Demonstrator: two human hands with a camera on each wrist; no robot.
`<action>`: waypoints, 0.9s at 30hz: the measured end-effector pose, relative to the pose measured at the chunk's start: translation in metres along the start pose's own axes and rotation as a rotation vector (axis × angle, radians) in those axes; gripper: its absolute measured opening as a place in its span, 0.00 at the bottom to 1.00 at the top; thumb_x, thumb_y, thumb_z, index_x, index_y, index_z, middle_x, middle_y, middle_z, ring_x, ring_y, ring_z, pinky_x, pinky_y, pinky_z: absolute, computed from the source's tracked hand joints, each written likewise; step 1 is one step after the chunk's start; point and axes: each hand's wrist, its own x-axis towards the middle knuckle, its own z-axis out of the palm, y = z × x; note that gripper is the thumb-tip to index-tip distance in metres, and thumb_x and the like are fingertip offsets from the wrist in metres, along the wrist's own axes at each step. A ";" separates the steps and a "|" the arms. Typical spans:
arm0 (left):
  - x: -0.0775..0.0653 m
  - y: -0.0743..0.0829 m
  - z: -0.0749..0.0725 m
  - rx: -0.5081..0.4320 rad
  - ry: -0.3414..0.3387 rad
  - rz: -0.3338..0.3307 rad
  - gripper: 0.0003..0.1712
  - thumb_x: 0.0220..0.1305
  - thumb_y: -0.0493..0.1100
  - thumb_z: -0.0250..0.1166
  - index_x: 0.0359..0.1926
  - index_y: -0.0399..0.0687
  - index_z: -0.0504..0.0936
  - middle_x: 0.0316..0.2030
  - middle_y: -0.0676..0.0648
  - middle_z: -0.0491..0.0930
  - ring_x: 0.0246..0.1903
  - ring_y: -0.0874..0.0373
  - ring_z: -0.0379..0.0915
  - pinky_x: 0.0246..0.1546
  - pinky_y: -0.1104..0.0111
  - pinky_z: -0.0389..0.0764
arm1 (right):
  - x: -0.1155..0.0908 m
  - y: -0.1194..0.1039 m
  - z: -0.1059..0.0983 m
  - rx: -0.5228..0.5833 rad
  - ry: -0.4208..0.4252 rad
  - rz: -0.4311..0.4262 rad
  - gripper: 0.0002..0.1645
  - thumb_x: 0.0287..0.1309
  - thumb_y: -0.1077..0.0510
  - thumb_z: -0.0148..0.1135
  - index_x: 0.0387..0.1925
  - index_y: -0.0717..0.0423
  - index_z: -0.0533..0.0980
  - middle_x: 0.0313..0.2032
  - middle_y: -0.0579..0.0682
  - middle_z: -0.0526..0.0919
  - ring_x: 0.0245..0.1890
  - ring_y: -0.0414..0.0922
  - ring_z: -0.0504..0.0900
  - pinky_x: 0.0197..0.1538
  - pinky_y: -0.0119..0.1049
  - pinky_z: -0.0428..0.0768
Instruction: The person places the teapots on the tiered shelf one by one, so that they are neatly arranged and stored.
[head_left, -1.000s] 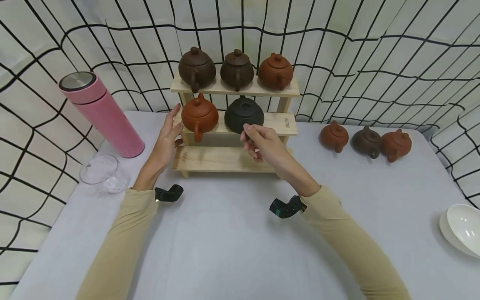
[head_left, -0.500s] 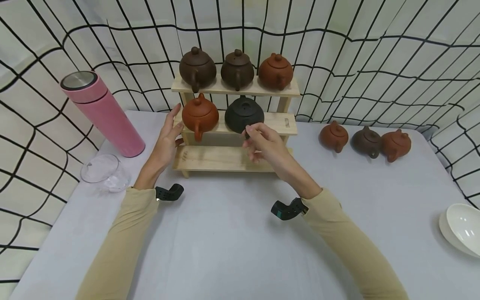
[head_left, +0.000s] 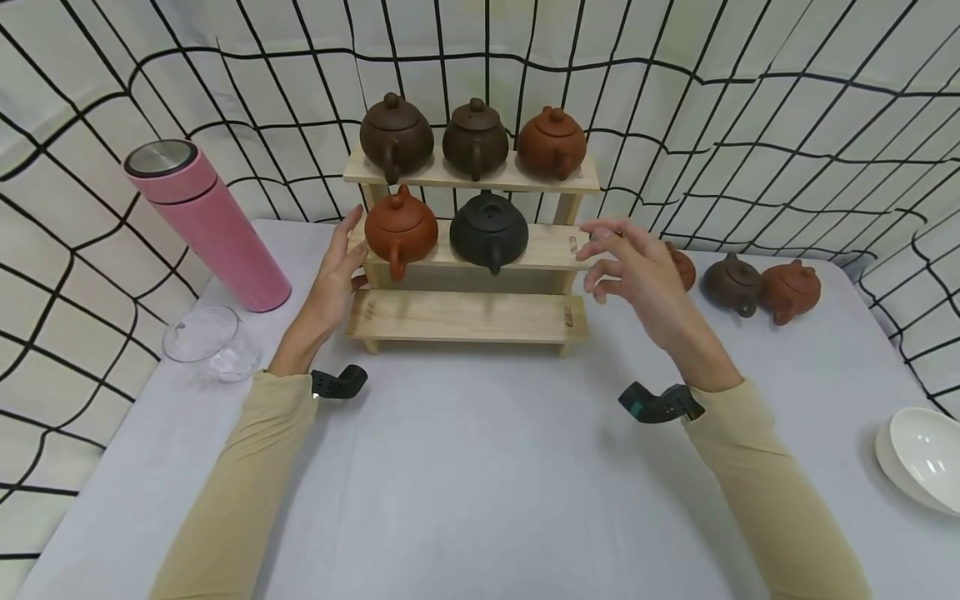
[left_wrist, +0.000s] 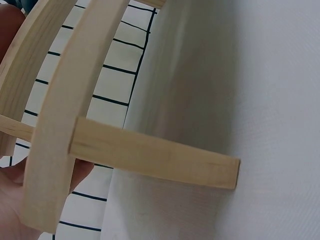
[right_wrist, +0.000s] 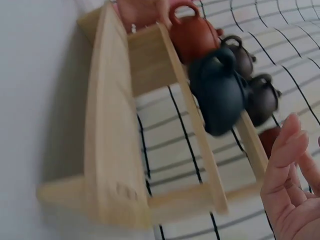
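A three-tier wooden display stand (head_left: 465, 315) stands at the back of the table. On its middle shelf sit an orange-brown teapot (head_left: 401, 227) and a black teapot (head_left: 490, 229), handles facing me. My left hand (head_left: 324, 287) holds the stand's left end, beside the orange-brown teapot; part of its fingers is hidden behind the wood. Off the stand's right end hovers my right hand (head_left: 645, 279), fingers loosely bent with nothing in them. In the right wrist view its fingers (right_wrist: 285, 160) stand apart from the shelves. Along the top shelf are two dark brown teapots (head_left: 397, 137) and a reddish one (head_left: 552, 143).
To the right stand a small dark teapot (head_left: 733, 283), a reddish-brown teapot (head_left: 793, 290) and another one (head_left: 681, 265) partly covered by my right hand. A pink flask (head_left: 217, 233), a clear glass cup (head_left: 213, 342) and a white bowl (head_left: 922, 458) flank the table; black wire mesh (head_left: 675, 79) backs it.
My right hand has let go of the black teapot's handle and moved right, past the stand's end, its fingers loosening. The left hand stays at the stand.
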 end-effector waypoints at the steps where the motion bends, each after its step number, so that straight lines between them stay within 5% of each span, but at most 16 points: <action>1: 0.000 0.000 0.000 0.002 0.000 -0.002 0.36 0.84 0.47 0.35 0.85 0.52 0.37 0.84 0.46 0.36 0.79 0.44 0.44 0.72 0.37 0.57 | -0.002 -0.002 -0.007 0.007 0.017 -0.005 0.19 0.82 0.49 0.51 0.63 0.53 0.73 0.45 0.53 0.79 0.28 0.42 0.80 0.30 0.31 0.77; 9: -0.003 0.000 -0.002 0.005 0.006 -0.014 0.36 0.83 0.47 0.34 0.85 0.55 0.37 0.84 0.48 0.33 0.80 0.43 0.39 0.73 0.36 0.54 | -0.020 -0.004 -0.063 0.067 0.135 -0.044 0.18 0.80 0.50 0.55 0.62 0.54 0.73 0.42 0.51 0.81 0.27 0.42 0.79 0.29 0.31 0.76; 16: -0.003 0.001 -0.004 -0.001 0.007 -0.017 0.36 0.83 0.47 0.34 0.85 0.54 0.37 0.84 0.48 0.34 0.79 0.44 0.41 0.72 0.37 0.56 | -0.034 0.015 -0.108 0.032 0.178 0.000 0.21 0.79 0.47 0.56 0.64 0.52 0.70 0.44 0.50 0.79 0.30 0.41 0.78 0.33 0.30 0.77; 27: -0.001 0.001 -0.001 -0.022 0.003 -0.018 0.36 0.83 0.47 0.35 0.85 0.54 0.38 0.84 0.49 0.33 0.79 0.44 0.40 0.72 0.36 0.55 | -0.042 0.059 -0.137 0.018 0.166 0.144 0.12 0.81 0.51 0.51 0.59 0.48 0.68 0.40 0.41 0.84 0.32 0.38 0.82 0.35 0.28 0.81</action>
